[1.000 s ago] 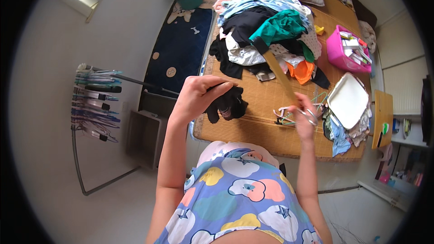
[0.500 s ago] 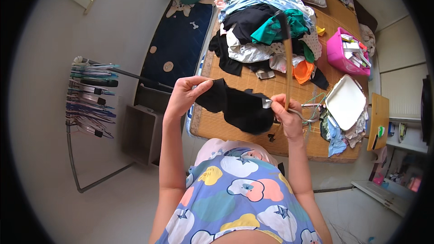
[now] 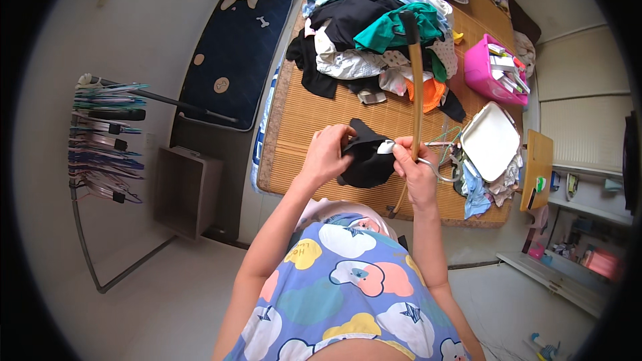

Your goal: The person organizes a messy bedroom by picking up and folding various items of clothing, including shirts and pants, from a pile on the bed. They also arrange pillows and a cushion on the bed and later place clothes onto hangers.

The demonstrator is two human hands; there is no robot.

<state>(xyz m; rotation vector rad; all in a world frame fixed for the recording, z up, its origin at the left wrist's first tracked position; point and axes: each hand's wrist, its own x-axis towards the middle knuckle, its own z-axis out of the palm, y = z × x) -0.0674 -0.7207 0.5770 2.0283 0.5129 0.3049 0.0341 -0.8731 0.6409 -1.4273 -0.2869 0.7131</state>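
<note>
A small black garment (image 3: 368,167) hangs bunched between my hands above the woven mat; its exact kind is unclear. My left hand (image 3: 329,154) is closed on its left side, fingers bent into the fabric. With thumb and fingers, my right hand (image 3: 414,167) pinches a white label (image 3: 386,147) on the garment's right edge. A pale grey loop (image 3: 449,172), perhaps a handle, sticks out past the right hand; whether it is gripped I cannot tell. A thin brown pole (image 3: 417,87) with a black end passes right by the right hand's fingers.
A big clothes heap (image 3: 368,33) covers the far part of the matted bed (image 3: 294,140). To the right are a pink basket (image 3: 478,73) of boxes, a white tray (image 3: 491,140) on clothes and a wooden board (image 3: 537,167). Hangers (image 3: 110,140) fill a rack at left, near a grey box (image 3: 187,190).
My left hand has moved in toward the right one, and the stretched garment is now bunched up. The right hand keeps its pinch on the label. The whole view has shifted slightly.
</note>
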